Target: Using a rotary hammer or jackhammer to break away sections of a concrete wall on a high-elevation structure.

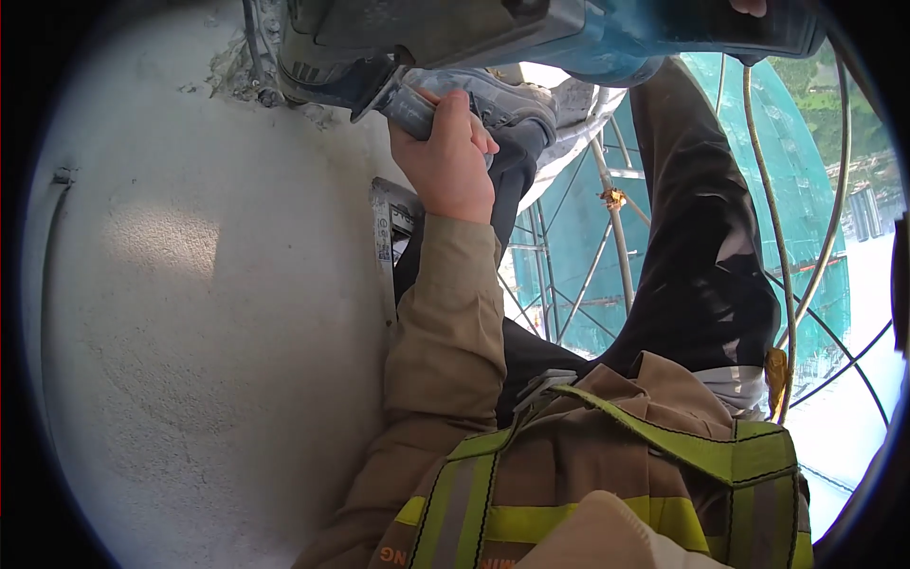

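Note:
Across the top of the view lies a blue-and-grey demolition hammer [578, 40], cut off by the upper edge. My left hand [444, 156] is wrapped round its grey side handle [409, 106], with the thumb over the grip. The hammer's front end points left toward a rough, chipped patch [242, 71] in the pale wall [199, 313]; its tip cannot be made out clearly. Only a sliver of my right hand [749, 6] shows at the top edge, its fingers curled at the hammer's rear. The rest of that hand is out of view.
A grey shoe [517, 100] is just beyond my left hand. My dark-trousered leg [697, 237] stretches up the right side. Scaffold poles [616, 228] and green netting [569, 237] stand beyond. Cords [763, 171] hang at the right; a harness strap [654, 431] crosses my front.

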{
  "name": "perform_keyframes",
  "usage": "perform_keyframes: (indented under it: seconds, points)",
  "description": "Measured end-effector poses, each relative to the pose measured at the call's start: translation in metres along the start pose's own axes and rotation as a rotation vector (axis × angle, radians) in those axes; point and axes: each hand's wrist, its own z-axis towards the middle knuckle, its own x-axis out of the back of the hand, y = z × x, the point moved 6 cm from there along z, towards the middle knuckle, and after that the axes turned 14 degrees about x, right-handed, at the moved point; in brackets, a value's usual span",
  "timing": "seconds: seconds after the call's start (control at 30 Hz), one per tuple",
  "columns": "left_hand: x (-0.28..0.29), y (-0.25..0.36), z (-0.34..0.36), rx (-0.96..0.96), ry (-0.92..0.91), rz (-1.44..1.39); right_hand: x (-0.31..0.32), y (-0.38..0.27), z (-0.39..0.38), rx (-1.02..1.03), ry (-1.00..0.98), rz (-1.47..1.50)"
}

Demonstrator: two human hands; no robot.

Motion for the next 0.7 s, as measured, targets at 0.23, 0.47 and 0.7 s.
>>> perform_keyframes:
  seconds: [0.23,0.47,0.7]
  points:
    - [-0.018,-0.002,-0.01,-0.004,0.011,-0.018,0.005,-0.046,0.025,0.053,0.049,-0.044]
    - [-0.018,0.018,-0.05,0.054,0.089,-0.061,-0.045,-0.082,0.03,-0.085,-0.511,0.072]
    - [-0.018,0.031,-0.012,0.095,0.226,-0.039,-0.026,-0.03,0.037,-0.058,-0.127,0.234]
